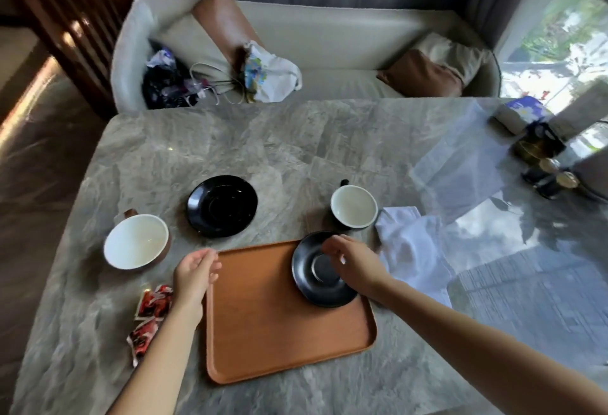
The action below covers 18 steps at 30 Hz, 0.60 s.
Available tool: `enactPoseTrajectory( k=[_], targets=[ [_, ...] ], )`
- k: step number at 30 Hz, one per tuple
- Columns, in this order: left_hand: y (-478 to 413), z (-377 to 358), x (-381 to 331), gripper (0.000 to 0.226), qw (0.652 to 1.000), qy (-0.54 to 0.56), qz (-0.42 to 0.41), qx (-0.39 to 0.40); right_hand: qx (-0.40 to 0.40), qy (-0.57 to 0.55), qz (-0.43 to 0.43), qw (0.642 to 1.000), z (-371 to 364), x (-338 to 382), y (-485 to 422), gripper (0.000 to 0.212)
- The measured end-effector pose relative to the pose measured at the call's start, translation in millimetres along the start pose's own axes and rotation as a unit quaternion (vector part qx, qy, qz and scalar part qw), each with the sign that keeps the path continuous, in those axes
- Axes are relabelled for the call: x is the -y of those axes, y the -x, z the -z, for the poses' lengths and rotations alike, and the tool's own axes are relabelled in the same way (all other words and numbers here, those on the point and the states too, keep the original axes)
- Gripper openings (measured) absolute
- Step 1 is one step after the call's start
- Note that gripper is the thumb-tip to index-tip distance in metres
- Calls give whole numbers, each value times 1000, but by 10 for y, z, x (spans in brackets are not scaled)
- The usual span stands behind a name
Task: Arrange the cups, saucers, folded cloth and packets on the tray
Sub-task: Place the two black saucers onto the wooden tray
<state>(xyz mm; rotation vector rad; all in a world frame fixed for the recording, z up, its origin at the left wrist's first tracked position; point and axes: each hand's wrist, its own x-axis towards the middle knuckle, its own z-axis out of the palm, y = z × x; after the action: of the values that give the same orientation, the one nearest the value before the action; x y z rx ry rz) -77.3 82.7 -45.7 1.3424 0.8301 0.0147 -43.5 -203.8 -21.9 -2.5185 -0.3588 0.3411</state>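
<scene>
— As I look down over both arms, the wooden tray (283,332) lies on the grey marble surface (296,151) right in front of me.

— What is on it?

— One black saucer (316,279), at the far right corner, reaching out over the tray's right rim.

— And your hands?

— My right hand (355,266) is over that saucer's far edge, fingers bent down towards the rim. Whether they pinch it or only hang above it, I cannot tell. My left hand (195,273) is at the tray's far left corner, fingers loosely curled, holding nothing.

— Where are the other things?

— All off the tray. The second saucer (222,205) lies flat on the surface beyond the tray. The large cup (136,241), brown outside and white inside, stands upright to the left, near my left hand. The small cup (353,207), dark outside and pale inside, stands upright just beyond the black saucer. The white cloth (411,246) lies rumpled just right of the tray, beside my right wrist. The red packets (149,319) lie left of the tray, along my left forearm.

— Anything behind the surface?

— A pale sofa (329,36), with a brown cushion (223,16) leaning on its back and a white bag (273,75) on the seat.
</scene>
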Motion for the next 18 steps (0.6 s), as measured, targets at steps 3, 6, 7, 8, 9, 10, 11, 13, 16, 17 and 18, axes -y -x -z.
enactPoseTrajectory(
  k=[3, 6, 7, 8, 9, 10, 11, 13, 16, 17, 18],
  targets=[
    [-162, -6, -100, 25, 999, 30, 8, -27, 10, -70, -9, 997, -129, 278, -322, 41],
    [-323, -66, -135, 29, 998, 24, 16, -54, 17, -139, -29, 990, -241, 557, -655, 44],
    [-383, -78, -140, 28, 998, 21, 18, -64, 27, -171, -58, 983, -278, 631, -767, 42],
    [-431, -84, -152, 26, 997, 20, 23, -72, 46, -223, -106, 968, -303, 702, -874, 38],
    [-482, -91, -156, 21, 996, 24, 31, -76, 70, -298, -166, 937, -327, 766, -968, 32],
    [-524, -96, -161, 20, 996, 30, 42, -78, 99, -375, -228, 893, -347, 823, -1047, 22],
    [-564, -100, -164, 27, 995, 40, 54, -79, 114, -442, -277, 846, -359, 875, -1106, 13],
    [-638, -97, -160, 45, 993, 60, 76, -72, 106, -479, -325, 809, -414, 913, -1210, 19],
    [-772, -118, -164, 53, 991, 73, 95, -58, 109, -470, -337, 808, -509, 955, -1349, 21],
    [-789, -133, -183, 53, 990, 80, 102, -55, 111, -473, -339, 806, -521, 984, -1374, 20],
    [-824, -145, -193, 54, 988, 85, 112, -55, 114, -468, -342, 807, -555, 1000, -1420, 16]
  ],
)
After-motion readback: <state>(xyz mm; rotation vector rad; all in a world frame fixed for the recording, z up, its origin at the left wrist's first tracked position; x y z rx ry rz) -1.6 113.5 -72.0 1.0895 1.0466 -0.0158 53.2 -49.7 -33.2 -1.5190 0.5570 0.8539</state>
